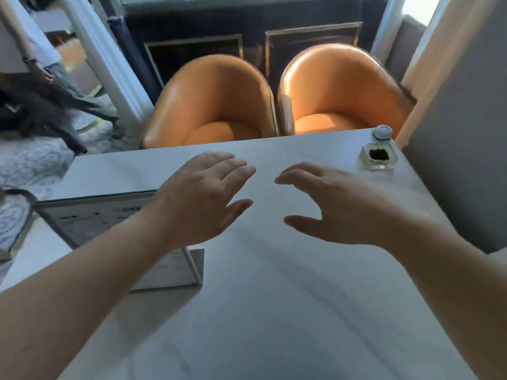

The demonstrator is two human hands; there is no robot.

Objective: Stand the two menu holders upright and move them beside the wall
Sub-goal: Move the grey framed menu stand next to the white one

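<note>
A clear menu holder (90, 220) with a printed sheet lies flat on the left part of the white table (274, 311). My left forearm crosses over it and hides its middle; I cannot tell whether it is one holder or two. My left hand (200, 198) hovers over the table just right of the holder, fingers apart, holding nothing. My right hand (334, 207) hovers beside it toward the right, fingers curved and spread, also holding nothing. The grey wall (461, 160) runs along the table's right side.
A small glass bottle (378, 154) with a white cap stands at the table's far right corner by the wall. Two orange armchairs (216, 105) (337, 91) face the far edge. A person (46, 69) walks at the far left, on patterned carpet.
</note>
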